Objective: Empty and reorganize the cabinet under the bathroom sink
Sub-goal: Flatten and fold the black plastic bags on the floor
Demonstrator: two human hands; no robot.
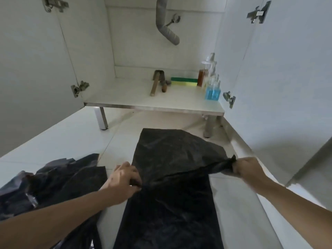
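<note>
A black plastic bag lies spread flat on the white floor tiles in front of the open cabinet. My left hand pinches its left edge. My right hand grips a bunched corner of it, pulled out to the right. Inside the cabinet, on its white floor, lie a wooden-handled tool, a second short-handled tool, a green and yellow sponge, a bottle of amber liquid, clear spray bottles and a blue-liquid bottle.
A grey drain pipe hangs at the cabinet's top. Both doors stand open, the left door and the right door. Crumpled black bags are heaped at the lower left. The cabinet stands on metal legs.
</note>
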